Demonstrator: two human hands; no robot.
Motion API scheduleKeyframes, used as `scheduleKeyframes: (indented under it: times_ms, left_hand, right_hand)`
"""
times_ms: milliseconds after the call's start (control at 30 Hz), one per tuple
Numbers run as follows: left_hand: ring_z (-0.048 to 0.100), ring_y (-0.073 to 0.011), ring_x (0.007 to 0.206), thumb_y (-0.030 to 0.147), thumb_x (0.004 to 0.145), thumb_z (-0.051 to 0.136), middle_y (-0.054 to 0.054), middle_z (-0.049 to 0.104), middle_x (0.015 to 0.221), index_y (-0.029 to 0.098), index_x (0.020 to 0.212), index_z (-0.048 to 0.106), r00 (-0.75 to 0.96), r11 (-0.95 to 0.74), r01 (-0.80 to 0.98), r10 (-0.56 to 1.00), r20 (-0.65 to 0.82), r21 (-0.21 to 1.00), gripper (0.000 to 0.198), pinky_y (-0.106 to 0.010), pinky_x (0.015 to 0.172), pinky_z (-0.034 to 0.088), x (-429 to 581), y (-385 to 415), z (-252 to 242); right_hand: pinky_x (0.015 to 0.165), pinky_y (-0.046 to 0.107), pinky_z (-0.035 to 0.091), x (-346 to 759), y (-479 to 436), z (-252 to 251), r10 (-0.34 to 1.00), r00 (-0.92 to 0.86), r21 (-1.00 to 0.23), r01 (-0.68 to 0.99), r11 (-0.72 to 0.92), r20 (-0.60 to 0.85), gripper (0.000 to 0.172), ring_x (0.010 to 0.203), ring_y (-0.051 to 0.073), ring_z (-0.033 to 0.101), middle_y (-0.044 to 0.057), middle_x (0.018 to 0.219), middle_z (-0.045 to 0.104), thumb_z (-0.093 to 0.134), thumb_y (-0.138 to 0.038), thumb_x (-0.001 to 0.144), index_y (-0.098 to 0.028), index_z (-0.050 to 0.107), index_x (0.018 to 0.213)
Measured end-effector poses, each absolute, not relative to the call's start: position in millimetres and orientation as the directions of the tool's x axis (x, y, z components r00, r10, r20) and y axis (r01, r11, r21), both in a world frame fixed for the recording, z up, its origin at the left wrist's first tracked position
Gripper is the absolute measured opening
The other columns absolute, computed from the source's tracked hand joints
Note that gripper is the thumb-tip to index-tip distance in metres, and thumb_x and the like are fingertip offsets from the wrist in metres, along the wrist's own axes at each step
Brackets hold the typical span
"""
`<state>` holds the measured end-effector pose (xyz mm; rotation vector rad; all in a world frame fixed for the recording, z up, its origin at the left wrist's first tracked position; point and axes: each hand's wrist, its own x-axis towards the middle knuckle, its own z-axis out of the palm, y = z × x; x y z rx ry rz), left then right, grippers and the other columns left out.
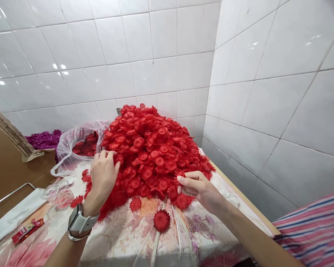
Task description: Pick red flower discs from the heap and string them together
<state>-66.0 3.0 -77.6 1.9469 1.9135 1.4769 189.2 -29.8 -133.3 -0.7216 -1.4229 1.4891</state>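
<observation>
- I am seeing a table [247,202] wearing a floral cloth [122,233].
- A big heap of red flower pieces [153,152] is lying on it.
- One loose red flower [161,220] is sitting near the front edge.
- A clear bag [78,142] is slumping beside the heap.

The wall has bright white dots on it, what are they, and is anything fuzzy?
Head view: the dots are lamp glare on the glossy white tiled wall; the heap of red paper flowers looks sharp; tile lines bend near the edges, lens distortion.
</observation>
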Motion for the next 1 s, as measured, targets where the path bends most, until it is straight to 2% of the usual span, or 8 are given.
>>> scheduleKeyframes:
  times_ms: [100, 200, 333, 600, 733, 833, 900, 1000]
  left_hand:
    - [0.059, -0.0270, 0.090, 0.030, 0.067, 0.065, -0.006, 0.068, 0.087, 0.022, 0.072, 0.069, -0.086, -0.324, 0.730, 0.830, 0.552, 0.602, 0.010, -0.039, 0.084, 0.042, -51, -15, -72]
    - [0.062, -0.0200, 0.074, 0.037, 0.074, 0.063, -0.003, 0.070, 0.076, 0.021, 0.073, 0.072, 0.270, -0.378, 0.493, 0.923, 0.275, 0.784, 0.018, -0.030, 0.068, 0.045, -21, -39, -71]
    - [0.061, -0.0177, 0.071, 0.030, 0.076, 0.063, -0.003, 0.070, 0.075, 0.019, 0.073, 0.074, 0.394, -0.373, 0.383, 0.893, 0.215, 0.845, 0.016, -0.028, 0.065, 0.043, 6, -57, -74]
    - [0.060, -0.0161, 0.068, 0.025, 0.074, 0.063, -0.002, 0.069, 0.070, 0.018, 0.066, 0.068, 0.372, -0.377, 0.427, 0.902, 0.220, 0.822, 0.012, -0.026, 0.062, 0.043, 11, -54, -85]
    - [0.062, -0.0193, 0.076, 0.024, 0.079, 0.054, -0.005, 0.070, 0.077, 0.018, 0.071, 0.067, 0.182, -0.461, 0.705, 0.852, 0.491, 0.539, 0.017, -0.029, 0.070, 0.045, -3, -41, -88]
    - [0.063, -0.0224, 0.081, 0.027, 0.082, 0.051, -0.009, 0.071, 0.086, 0.015, 0.082, 0.068, -0.003, -0.293, 0.875, 0.793, 0.609, 0.386, 0.021, -0.032, 0.074, 0.046, -31, -22, -84]
    - [0.063, -0.0257, 0.084, 0.029, 0.082, 0.051, -0.012, 0.070, 0.089, 0.014, 0.085, 0.069, -0.044, -0.238, 0.899, 0.788, 0.614, 0.369, 0.023, -0.036, 0.079, 0.046, -53, -8, -82]
    - [0.058, -0.0342, 0.094, 0.024, 0.080, 0.050, -0.017, 0.068, 0.092, 0.013, 0.088, 0.070, -0.086, -0.149, 0.934, 0.788, 0.610, 0.324, 0.025, -0.045, 0.083, 0.043, -79, 8, -81]
  right_hand:
    - [0.048, 0.027, 0.017, 185, -34, -134, 0.885, -0.435, -0.968, -0.241, 0.065, 0.167, 0.040, 0.044, 0.006, 0.020, -0.006, 0.042, 0.035, 0.067, -0.044, 0.073, -0.015, 0.057, 0.046]
    - [0.047, 0.026, 0.022, 178, -37, -135, 0.867, -0.470, -0.965, -0.260, 0.041, 0.164, 0.039, 0.044, 0.007, 0.028, -0.004, 0.044, 0.041, 0.070, -0.044, 0.069, -0.016, 0.058, 0.045]
    - [0.048, 0.026, 0.023, 177, -38, -135, 0.841, -0.492, -0.966, -0.223, 0.127, 0.224, 0.040, 0.046, 0.008, 0.033, -0.002, 0.045, 0.047, 0.069, -0.047, 0.071, -0.015, 0.063, 0.047]
    - [0.047, 0.025, 0.021, 181, -40, -132, 0.786, -0.549, -0.952, -0.057, 0.302, 0.283, 0.044, 0.046, 0.008, 0.026, -0.005, 0.046, 0.035, 0.061, -0.054, 0.077, -0.015, 0.064, 0.055]
    - [0.048, 0.027, 0.021, 186, -46, -133, 0.850, -0.442, -0.911, 0.150, 0.385, 0.287, 0.047, 0.048, 0.009, 0.028, -0.004, 0.049, 0.033, 0.050, -0.049, 0.084, -0.016, 0.057, 0.052]
    - [0.049, 0.027, 0.024, 198, -49, -136, 0.881, -0.360, -0.860, 0.292, 0.418, 0.306, 0.047, 0.049, 0.010, 0.030, -0.004, 0.050, 0.032, 0.043, -0.046, 0.088, -0.017, 0.051, 0.052]
    - [0.049, 0.025, 0.027, 206, -47, -136, 0.908, -0.309, -0.779, 0.477, 0.407, 0.284, 0.045, 0.049, 0.011, 0.034, -0.003, 0.051, 0.036, 0.036, -0.043, 0.092, -0.018, 0.051, 0.058]
    - [0.051, 0.025, 0.031, 213, -38, -133, 0.956, -0.185, -0.457, 0.846, 0.273, 0.230, 0.037, 0.052, 0.013, 0.046, -0.002, 0.055, 0.047, 0.036, -0.036, 0.094, -0.019, 0.049, 0.064]
